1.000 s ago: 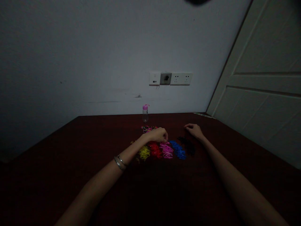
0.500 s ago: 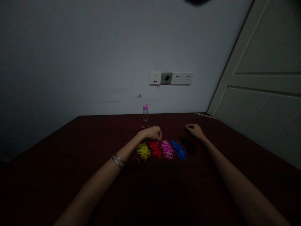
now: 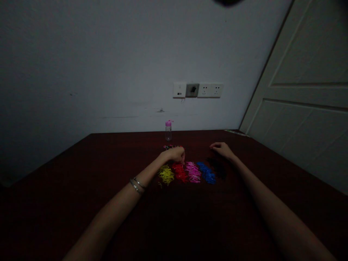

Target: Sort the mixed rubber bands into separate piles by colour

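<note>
My left hand (image 3: 177,154), with silver bangles on its wrist, reaches over the far edge of a pile of small red strip-like pieces (image 3: 179,173). Its fingers are closed and point down at that pile; what they hold, if anything, is hidden. Beside the red lie similar piles in yellow (image 3: 166,174), pink (image 3: 193,172), blue (image 3: 206,173) and black (image 3: 216,167). Just beyond the black pile is my right hand (image 3: 221,149), its thumb and fingers pressed together toward the left. Nothing can be made out between them. Partly hidden behind my left hand are mixed-colour pieces (image 3: 169,147).
A clear bottle with a pink lid (image 3: 168,131) stands toward the back of the dark red table (image 3: 122,152). The wall behind carries sockets (image 3: 210,90). To the right is a pale panelled door (image 3: 307,119). The light is dim.
My left hand has moved slightly left and its fingers have dipped toward the red pile. My right hand has shifted a little to the left.
</note>
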A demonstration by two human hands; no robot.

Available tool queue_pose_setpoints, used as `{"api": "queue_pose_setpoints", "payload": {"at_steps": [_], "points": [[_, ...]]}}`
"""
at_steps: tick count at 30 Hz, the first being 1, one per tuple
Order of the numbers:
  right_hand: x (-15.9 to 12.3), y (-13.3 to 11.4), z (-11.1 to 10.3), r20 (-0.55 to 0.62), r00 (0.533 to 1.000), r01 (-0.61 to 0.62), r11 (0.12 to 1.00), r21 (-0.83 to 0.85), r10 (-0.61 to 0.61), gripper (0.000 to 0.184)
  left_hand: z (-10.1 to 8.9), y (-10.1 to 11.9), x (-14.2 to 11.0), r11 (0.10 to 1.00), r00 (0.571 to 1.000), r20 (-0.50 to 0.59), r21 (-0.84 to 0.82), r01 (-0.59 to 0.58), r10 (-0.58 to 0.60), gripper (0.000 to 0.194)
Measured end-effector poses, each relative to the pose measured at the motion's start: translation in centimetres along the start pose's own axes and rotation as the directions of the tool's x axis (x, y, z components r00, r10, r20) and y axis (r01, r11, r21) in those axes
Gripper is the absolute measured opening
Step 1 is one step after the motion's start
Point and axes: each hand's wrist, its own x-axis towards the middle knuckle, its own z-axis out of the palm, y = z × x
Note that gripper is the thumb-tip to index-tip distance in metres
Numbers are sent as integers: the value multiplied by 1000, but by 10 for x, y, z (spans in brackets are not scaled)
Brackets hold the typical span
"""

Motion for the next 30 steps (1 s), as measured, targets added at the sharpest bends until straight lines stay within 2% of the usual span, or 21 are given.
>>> {"api": "queue_pose_setpoints", "payload": {"at_steps": [8,18,25,30], "points": [[-3,2,1,-43,999,-15,1000,11,16,22,4,-8,7,1000,1000,15,-17,-18,18,14],[-3,3,2,-73,997,-17,1000,-20,16,22,9,-19,16,988,1000,-25,-154,-17,13,13],[-4,1,2,-72,997,4,999,-31,-6,22,6,-17,11,992,996,-82,-125,24,-35,16],[-5,-1,2,-82,996,-23,998,-54,18,22,5,-15,9,995,999,-28,-95,32,-35,15]]}}
